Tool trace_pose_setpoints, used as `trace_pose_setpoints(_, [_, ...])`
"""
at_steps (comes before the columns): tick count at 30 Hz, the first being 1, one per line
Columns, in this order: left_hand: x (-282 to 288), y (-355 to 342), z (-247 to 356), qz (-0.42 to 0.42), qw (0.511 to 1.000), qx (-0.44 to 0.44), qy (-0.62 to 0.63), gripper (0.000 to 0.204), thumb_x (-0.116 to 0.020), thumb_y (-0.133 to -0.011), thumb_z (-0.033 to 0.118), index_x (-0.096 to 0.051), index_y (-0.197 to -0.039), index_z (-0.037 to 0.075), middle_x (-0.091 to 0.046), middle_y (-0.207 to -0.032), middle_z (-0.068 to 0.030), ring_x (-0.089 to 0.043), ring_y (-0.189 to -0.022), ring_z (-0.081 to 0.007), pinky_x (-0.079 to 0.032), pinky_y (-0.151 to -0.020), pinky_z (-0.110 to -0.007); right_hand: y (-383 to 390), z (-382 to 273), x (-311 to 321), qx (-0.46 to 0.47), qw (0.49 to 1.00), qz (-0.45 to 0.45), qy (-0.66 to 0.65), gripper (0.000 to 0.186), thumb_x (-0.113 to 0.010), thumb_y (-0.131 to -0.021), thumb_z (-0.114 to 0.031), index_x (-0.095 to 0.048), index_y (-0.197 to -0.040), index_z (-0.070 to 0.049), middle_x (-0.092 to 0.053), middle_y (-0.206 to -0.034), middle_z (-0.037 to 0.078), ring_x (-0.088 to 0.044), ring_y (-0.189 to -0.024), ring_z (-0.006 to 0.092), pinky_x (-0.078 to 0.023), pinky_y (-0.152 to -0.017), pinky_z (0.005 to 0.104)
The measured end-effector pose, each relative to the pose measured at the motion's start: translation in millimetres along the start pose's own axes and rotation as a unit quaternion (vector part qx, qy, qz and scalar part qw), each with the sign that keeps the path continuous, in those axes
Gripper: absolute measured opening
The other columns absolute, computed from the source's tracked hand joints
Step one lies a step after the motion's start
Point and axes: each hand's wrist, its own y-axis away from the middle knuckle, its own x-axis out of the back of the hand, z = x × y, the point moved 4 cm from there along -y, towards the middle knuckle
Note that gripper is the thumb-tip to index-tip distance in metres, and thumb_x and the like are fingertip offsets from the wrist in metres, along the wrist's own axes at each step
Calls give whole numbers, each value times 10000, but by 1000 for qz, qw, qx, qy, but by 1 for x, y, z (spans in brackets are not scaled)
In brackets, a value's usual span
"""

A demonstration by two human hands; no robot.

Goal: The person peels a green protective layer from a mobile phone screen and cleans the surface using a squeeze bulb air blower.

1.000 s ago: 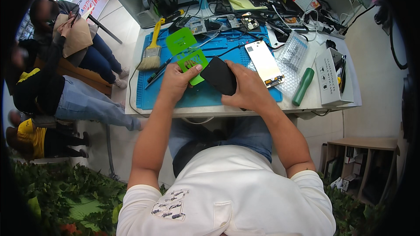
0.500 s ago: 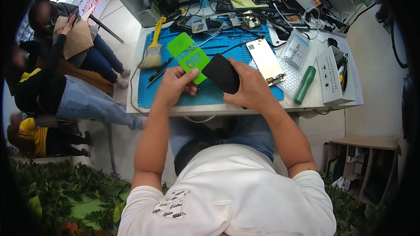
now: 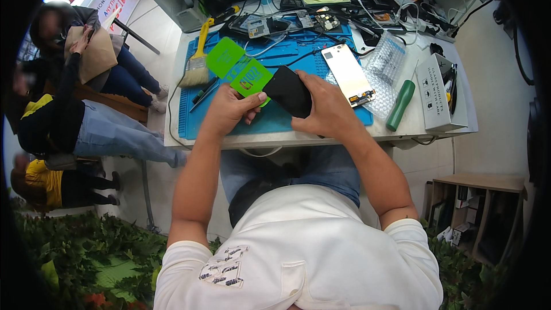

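Note:
My left hand pinches a bright green printed card packet by its lower end, thumb on top. My right hand grips a black phone, whose upper left corner is beside the packet, near my left thumb. Both are over a blue work mat. A white-backed screen assembly lies to the right on bubble wrap, with a green-handled tool farther right. A yellow-handled brush and a dark pen-like tool lie to the left.
Phone parts, cables and black devices crowd the back of the bench. An open white box of tools stands at right. At left are people, one holding a brown paper bag. A wooden shelf is at lower right, artificial foliage at lower left.
The green packet and the black phone have shifted slightly toward the back of the bench with my hands, and the packet's angle has changed a little. Both hands still hold them.

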Motion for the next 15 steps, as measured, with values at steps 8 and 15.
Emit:
trace_pose_setpoints(8, [-14,1,-3,52,998,-7,41,289,-912,-974,265,-769,-975,13,-725,-753,-24,-651,-573,-86,-520,-510,-253,0,-1,-1,-46,999,19,-11,955,-868,-694,-289,-572,-1507,114,-732,-1244,278,-750,-1088,457,-614,-974,493])
trace_pose_setpoints(15, [-12,3,0,33,999,-4,18,302,-931,-956,243,-741,-1039,23,-722,-767,-30,-649,-575,-89,-514,-502,-256,0,2,1,-13,1000,17,-17,952,-875,-694,-284,-573,-1510,101,-729,-1229,275,-749,-1082,452,-607,-982,497])
